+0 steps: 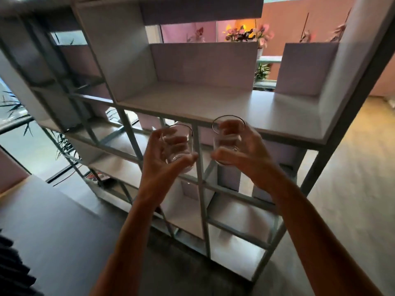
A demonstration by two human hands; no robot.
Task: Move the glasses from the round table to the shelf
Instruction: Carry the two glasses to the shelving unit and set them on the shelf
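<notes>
Two bare forearms reach up from the six o'clock edge toward the shelf [192, 99]. At about eleven o'clock of them, the left hand [162, 161] has its fingers [177, 141] curled and clamped around a clear glass [180, 146], which is held roughly upright. At one o'clock, the right hand [241, 150] grips a second clear glass [227, 133], fingers wrapped tightly round it, its rim level with the front edge of the wide white shelf board. Both glasses hang in the air just in front of the shelf, near each other but apart, neither resting on it. Pink flowers [237, 34] show behind the shelf at twelve o'clock.
</notes>
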